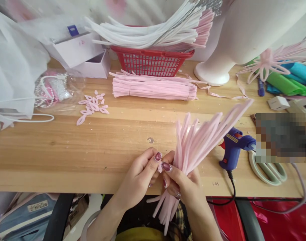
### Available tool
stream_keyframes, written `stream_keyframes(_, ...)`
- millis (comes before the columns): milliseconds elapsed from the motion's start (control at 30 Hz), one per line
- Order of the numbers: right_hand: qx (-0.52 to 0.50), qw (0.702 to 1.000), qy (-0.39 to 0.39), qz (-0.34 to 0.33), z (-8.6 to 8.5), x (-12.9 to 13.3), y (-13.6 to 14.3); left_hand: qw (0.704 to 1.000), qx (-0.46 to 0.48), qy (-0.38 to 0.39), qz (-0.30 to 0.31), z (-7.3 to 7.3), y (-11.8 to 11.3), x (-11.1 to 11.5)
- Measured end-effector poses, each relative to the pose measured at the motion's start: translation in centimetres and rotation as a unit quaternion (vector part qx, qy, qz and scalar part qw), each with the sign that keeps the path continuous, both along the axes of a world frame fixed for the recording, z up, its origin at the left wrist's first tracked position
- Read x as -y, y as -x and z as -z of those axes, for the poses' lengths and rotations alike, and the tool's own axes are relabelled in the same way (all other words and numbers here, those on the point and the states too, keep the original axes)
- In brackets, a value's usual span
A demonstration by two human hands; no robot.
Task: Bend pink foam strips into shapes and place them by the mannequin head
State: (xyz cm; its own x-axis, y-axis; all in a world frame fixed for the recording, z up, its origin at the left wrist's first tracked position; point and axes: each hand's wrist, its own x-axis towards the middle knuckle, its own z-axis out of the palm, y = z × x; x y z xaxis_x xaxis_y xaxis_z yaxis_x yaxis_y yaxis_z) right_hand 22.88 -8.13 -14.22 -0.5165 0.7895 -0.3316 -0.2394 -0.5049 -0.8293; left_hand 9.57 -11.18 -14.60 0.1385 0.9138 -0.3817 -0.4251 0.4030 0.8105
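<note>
Holding pink stems (196, 144): right hand (185, 184) | blue glue gun (229, 154): yellow label (231, 138), unreadable

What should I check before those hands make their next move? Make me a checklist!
1. Right hand holding the fuzzy pink stems: ok.
2. Left hand with its fingertips at the small pink piece: ok.
3. Glue gun apart from both hands: ok.
4. Glue gun cool: cannot tell.
5. Little pink loops tidied into a box: not ok, they lie loose on the table.
</note>
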Motion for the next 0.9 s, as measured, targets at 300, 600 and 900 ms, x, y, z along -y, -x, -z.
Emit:
stream_keyframes(300,0.089,0.99,-0.11,0.001,0.0,-0.1,-0.8,0.998,-0.033,-0.012,-0.048,0.0,-0.3,0.5)
stream_keyframes(600,0.162,0.963,-0.173,-0.132,-0.9,-1.0,-2.4,0.995,-0.053,-0.035,0.076,-1.1,1.3,-0.3)
stream_keyframes(900,0.151,0.96,-0.205,-0.12,-0.7,-1.0,-2.0,0.993,-0.075,-0.048,0.073,-0.6,0.9,-0.2)
